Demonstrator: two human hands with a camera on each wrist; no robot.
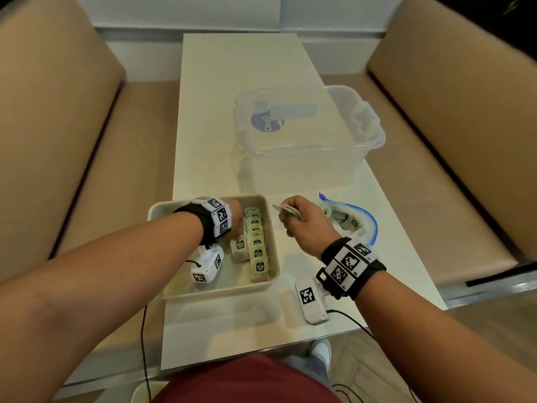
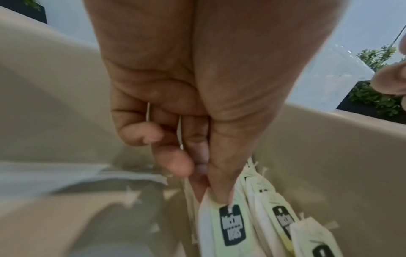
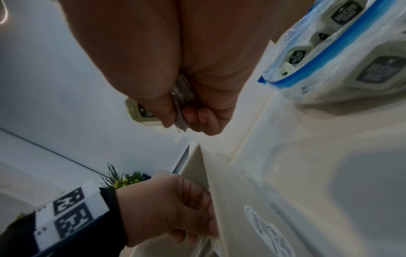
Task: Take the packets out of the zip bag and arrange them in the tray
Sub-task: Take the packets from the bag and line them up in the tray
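A beige tray [image 1: 209, 289] sits at the table's near left. Along its right side stands a row of pale green packets [image 1: 257, 245] with dark labels. My left hand [image 1: 236, 225] reaches into the tray and pinches the top of one upright packet [image 2: 230, 231] beside that row, between thumb and fingers. My right hand [image 1: 293, 219] hovers just right of the tray and grips a small bunch of packets [image 1: 286, 211], which shows between its curled fingers [image 3: 182, 97]. The clear zip bag [image 1: 354, 222] with its blue seal lies open to the right, with more packets inside [image 3: 342, 66].
A large clear plastic box [image 1: 308, 126] stands behind the tray and bag, in the middle of the white table [image 1: 232, 82]. Tan sofas [image 1: 58, 141] flank the table on both sides. The table's near edge [image 1: 261, 350] lies close to my body.
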